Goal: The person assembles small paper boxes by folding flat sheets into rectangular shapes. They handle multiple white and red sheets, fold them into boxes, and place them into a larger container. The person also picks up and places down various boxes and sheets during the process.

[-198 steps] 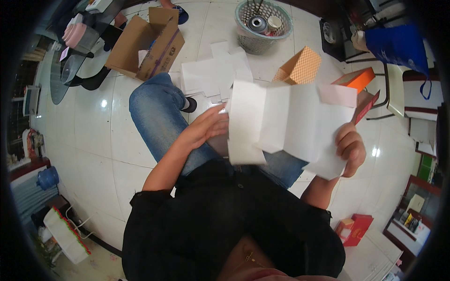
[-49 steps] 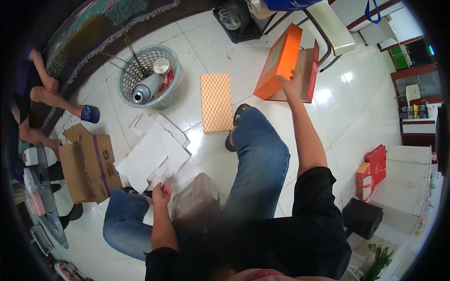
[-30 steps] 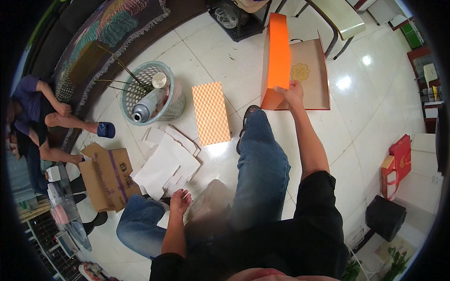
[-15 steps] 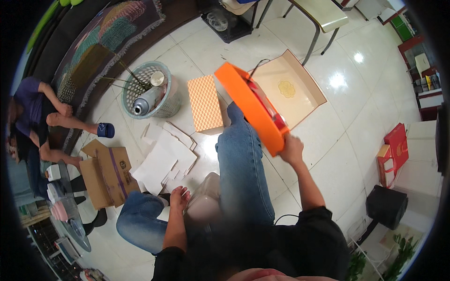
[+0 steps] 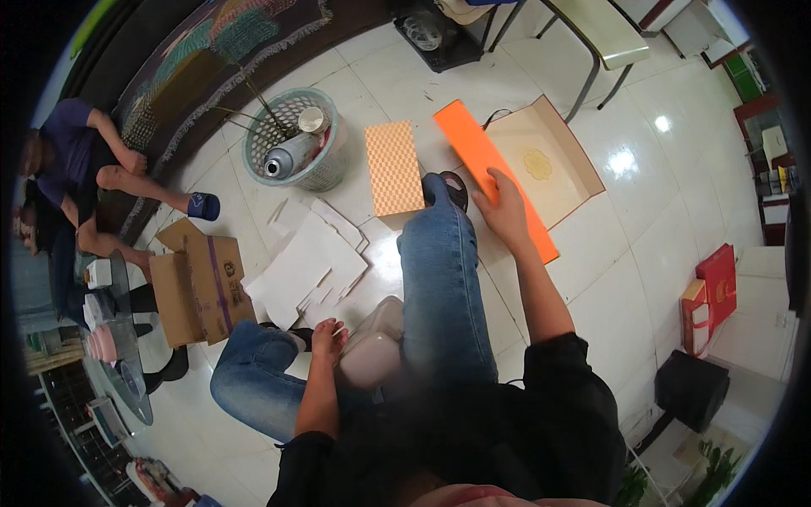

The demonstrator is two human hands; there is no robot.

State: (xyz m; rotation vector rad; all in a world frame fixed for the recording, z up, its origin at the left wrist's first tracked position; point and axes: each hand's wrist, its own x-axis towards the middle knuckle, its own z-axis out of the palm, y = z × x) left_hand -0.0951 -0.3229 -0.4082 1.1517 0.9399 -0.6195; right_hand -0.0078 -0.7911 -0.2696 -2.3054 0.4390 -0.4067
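My right hand [image 5: 504, 213] lies against a bright orange box [image 5: 470, 139], fingers stretched out over its long side and nothing gripped. The orange box slants across the left edge of a shallow open beige box [image 5: 562, 148] with a gold emblem inside; its far face is turned away from view. Over my lap, my left hand [image 5: 328, 338] hovers with loosely curled, parted fingers and holds nothing. Beside it, a greyish smooth object [image 5: 372, 351] sits between my legs. Left of my right foot stands an orange-and-white checkered box [image 5: 394, 169].
Flattened white cardboard [image 5: 312, 258] lies on the tiles beyond my left hand. Further left are an open brown carton [image 5: 198, 283] and a perforated basket [image 5: 334, 156] holding a grey bottle. A seated person [image 5: 80, 160] is at far left; a chair [image 5: 591, 38] stands at the back.
The orange box has come down from its raised tilt to rest by the beige box. My right hand has shifted from gripping its near end to lying flat on its side.
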